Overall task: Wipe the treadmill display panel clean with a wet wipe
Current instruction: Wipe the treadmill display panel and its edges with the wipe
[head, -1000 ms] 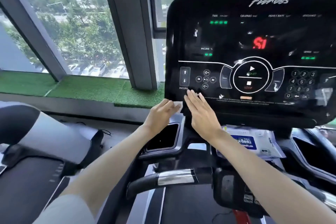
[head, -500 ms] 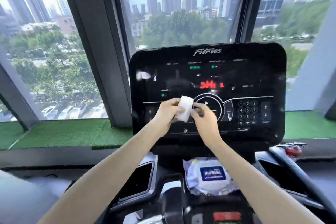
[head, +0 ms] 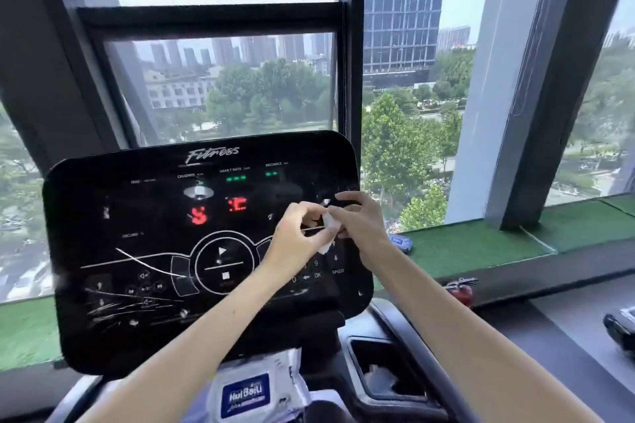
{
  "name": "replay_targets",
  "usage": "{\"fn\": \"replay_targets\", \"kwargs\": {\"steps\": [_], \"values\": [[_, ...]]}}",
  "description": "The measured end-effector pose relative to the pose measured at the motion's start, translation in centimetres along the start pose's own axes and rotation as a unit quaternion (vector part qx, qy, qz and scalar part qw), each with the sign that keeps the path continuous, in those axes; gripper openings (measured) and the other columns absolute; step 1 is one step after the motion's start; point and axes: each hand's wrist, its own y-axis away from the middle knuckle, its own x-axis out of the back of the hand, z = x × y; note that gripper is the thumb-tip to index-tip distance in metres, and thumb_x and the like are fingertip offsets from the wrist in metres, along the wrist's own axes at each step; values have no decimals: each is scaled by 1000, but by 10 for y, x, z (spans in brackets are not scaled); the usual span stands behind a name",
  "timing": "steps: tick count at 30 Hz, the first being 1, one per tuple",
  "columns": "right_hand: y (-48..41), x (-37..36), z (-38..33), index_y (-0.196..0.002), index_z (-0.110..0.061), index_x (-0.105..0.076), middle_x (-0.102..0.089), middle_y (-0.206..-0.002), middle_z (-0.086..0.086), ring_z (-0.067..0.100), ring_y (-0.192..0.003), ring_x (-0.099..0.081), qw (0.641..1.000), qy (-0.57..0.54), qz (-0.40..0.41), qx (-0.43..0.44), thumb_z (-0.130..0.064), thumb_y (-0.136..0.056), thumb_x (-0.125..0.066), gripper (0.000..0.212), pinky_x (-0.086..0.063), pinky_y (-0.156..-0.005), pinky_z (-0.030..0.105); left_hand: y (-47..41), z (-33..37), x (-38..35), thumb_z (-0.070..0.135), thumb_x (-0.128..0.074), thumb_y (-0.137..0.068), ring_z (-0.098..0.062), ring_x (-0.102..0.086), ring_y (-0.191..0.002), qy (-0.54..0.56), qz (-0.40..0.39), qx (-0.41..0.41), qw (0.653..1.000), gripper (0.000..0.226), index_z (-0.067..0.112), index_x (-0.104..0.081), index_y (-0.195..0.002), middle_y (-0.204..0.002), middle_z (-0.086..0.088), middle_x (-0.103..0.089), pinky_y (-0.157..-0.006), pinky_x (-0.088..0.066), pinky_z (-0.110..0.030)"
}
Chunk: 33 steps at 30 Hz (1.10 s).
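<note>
The black glossy treadmill display panel [head: 144, 223] fills the lower left, with red digits, green lights and streaks across its lower left part. A small white wet wipe [head: 330, 226] is held in front of the panel's right side, over the number keys. My left hand [head: 298, 235] pinches its left edge and my right hand [head: 357, 220] pinches its right edge. Most of the wipe is hidden between the fingers. Whether the wipe touches the panel I cannot tell.
A white pack of wet wipes with a blue label [head: 245, 395] lies on the console tray below the panel. A cup holder [head: 385, 378] with crumpled white material sits to its right. A green turf ledge [head: 481, 244] and windows lie behind; a red object [head: 460, 290] sits below the ledge.
The view swung right and up, so the panel now sits lower left. Both hands carried the wipe from the panel's bottom left edge to its right side.
</note>
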Motion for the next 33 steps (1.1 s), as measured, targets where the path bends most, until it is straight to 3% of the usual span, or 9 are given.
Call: {"fn": "replay_targets", "kwargs": {"steps": [6, 10, 12, 15, 18, 20, 26, 30, 33], "values": [[-21, 20, -1, -91, -20, -63, -67, -87, 8, 19, -79, -66, 1000, 6, 2, 14, -25, -86, -58, 8, -54, -76, 33, -13, 13, -53, 23, -73, -81, -10, -62, -77, 71, 81, 82, 991, 17, 14, -63, -93, -84, -2, -67, -66, -50, -17], [-19, 37, 7, -99, -18, -61, -64, -86, 3, 14, -69, -58, 986, 103, 33, 129, -19, -92, -48, 15, -47, -63, 29, -38, 13, -52, 14, -67, -85, -17, -61, -81, 64, 112, 189, 973, 3, 12, -65, -83, -86, -4, -68, -64, -46, -19], [-17, 46, 20, -104, -18, -60, -64, -96, -1, 12, -76, -58, 961, 202, 35, 185, -12, -93, -46, 19, -47, -66, 30, -60, 23, -43, 22, -67, -84, -12, -58, -73, 24, 198, 139, 970, 12, 14, -64, -75, -77, -3, -66, -60, -43, -16], [-16, 53, 45, -120, -15, -57, -59, -124, 2, 17, -110, -56, 913, 338, -13, 227, -7, -91, -45, 32, -46, -90, 37, -93, 44, -33, 15, -60, -85, -12, -55, -81, -157, 280, -85, 943, 6, 14, -65, -82, -88, -5, -60, -70, -44, -21], [-18, 52, 61, -135, -9, -46, -40, -146, 7, 21, -135, -36, 868, 411, -69, 269, -2, -88, -43, 48, -33, -109, 42, -123, 38, -36, -4, -59, -76, -26, -57, -88, -462, 195, -315, 806, 21, 7, -64, -93, -90, -8, -61, -76, -48, -32], [-19, 52, 66, -138, -6, -41, -35, -148, 11, 23, -138, -31, 844, 436, -87, 299, 2, -85, -42, 54, -24, -115, 37, -130, 28, -40, -8, -66, -68, -28, -59, -84, -539, 156, -345, 752, 30, 4, -63, -94, -88, -10, -61, -73, -51, -33], [-23, 51, 78, -135, 2, -45, -40, -143, 19, 29, -135, -36, 806, 474, -65, 350, 7, -79, -46, 56, -23, -114, 39, -93, -12, -47, -14, -68, -64, -23, -53, -83, -512, -47, -387, 765, 48, 3, -64, -108, -100, -11, -60, -69, -49, -26], [-22, 47, 78, -135, 4, -42, -37, -144, 21, 29, -136, -33, 792, 492, -63, 356, 8, -78, -46, 57, -25, -113, 41, -106, -5, -38, -16, -56, -75, -25, -51, -97, -426, 22, -239, 872, 50, 9, -61, -118, -109, -11, -57, -75, -51, -32], [-21, 44, 78, -132, 6, -46, -43, -139, 23, 32, -132, -38, 781, 509, -49, 357, 7, -74, -48, 58, -32, -109, 46, -93, -5, -47, -11, -57, -80, -22, -49, -98, -439, -135, -319, 829, 40, 12, -64, -112, -104, -7, -58, -72, -52, -31]]}}
